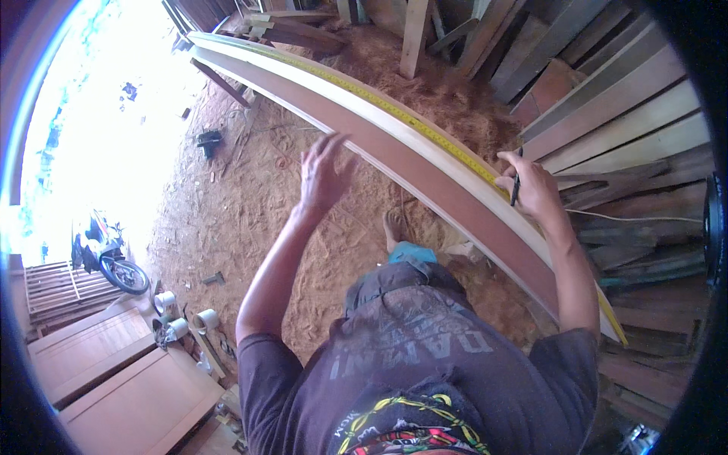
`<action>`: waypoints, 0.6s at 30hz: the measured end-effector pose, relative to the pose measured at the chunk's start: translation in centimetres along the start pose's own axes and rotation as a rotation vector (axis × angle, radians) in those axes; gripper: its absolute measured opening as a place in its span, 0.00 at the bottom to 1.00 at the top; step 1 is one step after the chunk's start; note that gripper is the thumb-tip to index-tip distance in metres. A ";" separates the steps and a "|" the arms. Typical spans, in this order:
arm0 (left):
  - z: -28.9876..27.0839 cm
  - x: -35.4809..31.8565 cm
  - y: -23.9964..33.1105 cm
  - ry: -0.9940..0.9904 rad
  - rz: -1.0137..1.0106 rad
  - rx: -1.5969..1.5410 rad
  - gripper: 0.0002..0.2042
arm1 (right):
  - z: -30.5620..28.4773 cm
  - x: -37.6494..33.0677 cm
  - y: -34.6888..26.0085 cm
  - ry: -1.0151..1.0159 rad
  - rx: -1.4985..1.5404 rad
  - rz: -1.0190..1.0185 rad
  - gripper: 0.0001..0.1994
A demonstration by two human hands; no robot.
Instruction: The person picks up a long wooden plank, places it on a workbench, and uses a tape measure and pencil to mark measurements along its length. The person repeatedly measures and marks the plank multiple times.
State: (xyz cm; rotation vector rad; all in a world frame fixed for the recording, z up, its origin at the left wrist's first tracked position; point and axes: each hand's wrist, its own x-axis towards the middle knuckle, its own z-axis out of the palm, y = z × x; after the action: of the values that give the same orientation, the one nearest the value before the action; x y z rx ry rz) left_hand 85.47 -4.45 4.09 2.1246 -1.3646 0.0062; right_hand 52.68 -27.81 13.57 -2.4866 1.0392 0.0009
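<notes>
A long wooden plank (447,201) runs from the far left down to the near right in front of me, reddish brown on one face and pale along the other. Along its pale face lies a yellow measuring tape (409,120), stretched out lengthwise. My right hand (537,189) is at the tape, closed around a slim dark pen (516,186), with its index finger reaching out over the plank. My left hand (324,178), slightly blurred, is held open with spread fingers beside the plank's near edge. Nothing shows in it.
Stacked boards (622,125) fill the right side, and upright planks (414,38) lean at the back. Sawdust covers the floor (265,189). A dark power tool (208,142) lies there. At the left stand a motorcycle (106,250), wooden panels (140,402) and white cans (177,328).
</notes>
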 end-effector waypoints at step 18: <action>-2.0 14.3 -9.0 0.011 0.331 0.121 0.16 | -0.6 0.1 -1.8 -0.100 0.231 0.256 0.27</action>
State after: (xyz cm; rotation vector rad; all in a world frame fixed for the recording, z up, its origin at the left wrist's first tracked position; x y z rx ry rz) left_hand 100.21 -12.69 5.92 1.9652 -1.7321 0.2383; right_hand 53.90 -26.97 14.79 -2.1136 1.2328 0.0779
